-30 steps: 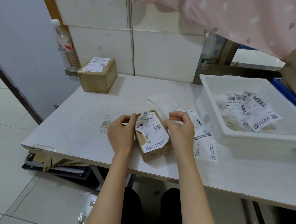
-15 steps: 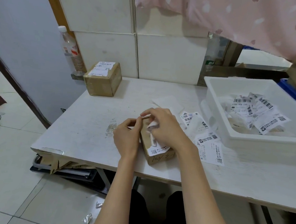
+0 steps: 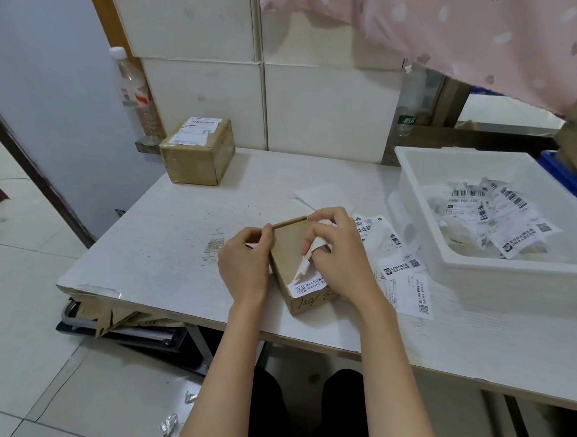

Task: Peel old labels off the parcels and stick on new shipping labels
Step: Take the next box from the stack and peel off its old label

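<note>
Old label (image 3: 306, 265) peeled further than before; parcel (image 3: 287, 242) top now bare.

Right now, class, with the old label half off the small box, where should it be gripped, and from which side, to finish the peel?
Grip the old label at its curled free edge, where the right hand pinches it, coming from the far side and pulling toward the box's near end. The strip stuck there says so. The left hand steadies the small box.
</note>
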`<state>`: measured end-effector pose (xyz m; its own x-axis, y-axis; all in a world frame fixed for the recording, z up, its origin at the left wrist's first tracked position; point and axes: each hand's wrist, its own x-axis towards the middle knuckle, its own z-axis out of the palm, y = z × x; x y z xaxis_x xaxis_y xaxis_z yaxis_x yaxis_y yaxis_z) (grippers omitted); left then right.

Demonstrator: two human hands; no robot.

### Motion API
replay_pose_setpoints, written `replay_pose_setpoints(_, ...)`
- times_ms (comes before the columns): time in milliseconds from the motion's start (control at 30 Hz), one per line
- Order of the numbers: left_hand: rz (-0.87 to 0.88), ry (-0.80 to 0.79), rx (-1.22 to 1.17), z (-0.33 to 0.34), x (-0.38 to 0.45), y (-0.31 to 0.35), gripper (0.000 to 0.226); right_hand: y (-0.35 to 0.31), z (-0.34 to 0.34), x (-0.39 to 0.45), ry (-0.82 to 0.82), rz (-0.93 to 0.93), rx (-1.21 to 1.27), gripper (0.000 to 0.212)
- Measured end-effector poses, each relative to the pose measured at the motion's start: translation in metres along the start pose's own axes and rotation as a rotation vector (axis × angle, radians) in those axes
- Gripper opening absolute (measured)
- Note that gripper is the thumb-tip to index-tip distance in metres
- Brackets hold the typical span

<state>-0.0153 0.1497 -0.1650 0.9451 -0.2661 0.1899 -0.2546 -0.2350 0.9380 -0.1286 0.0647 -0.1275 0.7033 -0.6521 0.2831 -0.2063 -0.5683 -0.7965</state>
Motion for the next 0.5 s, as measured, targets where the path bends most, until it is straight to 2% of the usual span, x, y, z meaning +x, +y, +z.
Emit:
replay_pose_setpoints(233,0.005,0.012,0.021,0.002,0.0,0.001,0.022,0.004,-0.005,-0.012,0.076,0.101,0.231,0.041)
replay_pose_setpoints(500,0.005,0.016,0.028,0.001,-0.002,0.004,0.02,0.007,-0.01,-0.013,0.103,0.123,0.3,0.044)
